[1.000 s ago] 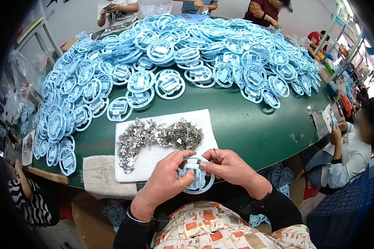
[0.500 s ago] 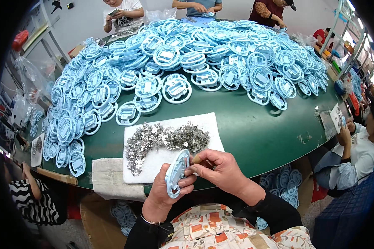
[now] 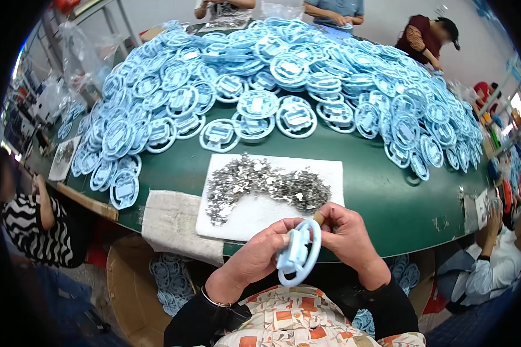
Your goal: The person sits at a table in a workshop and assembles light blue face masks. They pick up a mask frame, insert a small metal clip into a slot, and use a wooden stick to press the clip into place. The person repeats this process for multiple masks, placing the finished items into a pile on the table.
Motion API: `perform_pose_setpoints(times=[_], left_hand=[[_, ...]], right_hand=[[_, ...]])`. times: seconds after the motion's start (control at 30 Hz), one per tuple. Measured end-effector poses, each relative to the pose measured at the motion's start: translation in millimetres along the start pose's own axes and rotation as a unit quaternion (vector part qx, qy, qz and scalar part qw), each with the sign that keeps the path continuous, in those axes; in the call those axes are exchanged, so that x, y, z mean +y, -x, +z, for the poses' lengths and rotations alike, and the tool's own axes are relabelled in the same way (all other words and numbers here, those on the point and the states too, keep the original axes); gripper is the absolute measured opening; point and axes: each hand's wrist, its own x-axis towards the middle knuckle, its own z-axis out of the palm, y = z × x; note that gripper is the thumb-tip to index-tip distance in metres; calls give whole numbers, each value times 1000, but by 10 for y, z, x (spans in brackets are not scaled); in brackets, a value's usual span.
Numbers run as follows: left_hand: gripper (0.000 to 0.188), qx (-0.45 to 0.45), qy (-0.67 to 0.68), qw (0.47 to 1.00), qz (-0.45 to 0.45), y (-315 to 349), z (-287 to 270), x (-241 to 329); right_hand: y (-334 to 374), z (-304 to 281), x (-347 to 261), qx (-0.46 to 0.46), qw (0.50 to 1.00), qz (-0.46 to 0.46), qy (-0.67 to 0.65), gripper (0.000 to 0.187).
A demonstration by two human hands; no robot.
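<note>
My left hand (image 3: 255,254) grips a light-blue plastic ring (image 3: 297,254) with a raised block across its centre. The ring stands tilted on edge above my apron, just off the table's near edge. At the ring's far right rim, my right hand (image 3: 353,240) has its fingers pinched together, one of them wearing a tan finger cover (image 3: 318,218). What lies between those fingertips is hidden behind the ring. Beyond both hands, small silvery metal pieces (image 3: 266,184) lie heaped in an arc on a white foam board (image 3: 246,222).
A big pile of similar blue rings (image 3: 283,66) covers the far part of the green table (image 3: 382,202). A folded whitish cloth (image 3: 173,217) touches the board's left side. Below the table's edge stands a cardboard box (image 3: 127,289) beside more rings. Other people work around the table.
The view has shifted, so the table things appear further right. My hands have turned the blue ring, whose block side now faces left, and my right fingers have moved to its far rim.
</note>
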Motion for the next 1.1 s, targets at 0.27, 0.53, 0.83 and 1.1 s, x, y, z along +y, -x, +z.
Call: perform_pose_setpoints(times=[0.27,0.53,0.83,1.1], left_hand=[[57,13,-59,996,66,669,-257,-72],[55,38,-34,994,93,1020,-458,-52],[52,73,-29,989,122,1088,-554,-82],[43,135,-55,978,147,1068,-432,-12]], right_hand=[[-311,445,-327,-101,979,-91,149,17],[-623,1129,-346,-187,917,-201,289,21],[-632,1013,-277,-161,920,-185,304,16],[-609,1093,-253,-135,894,-245,349,11]])
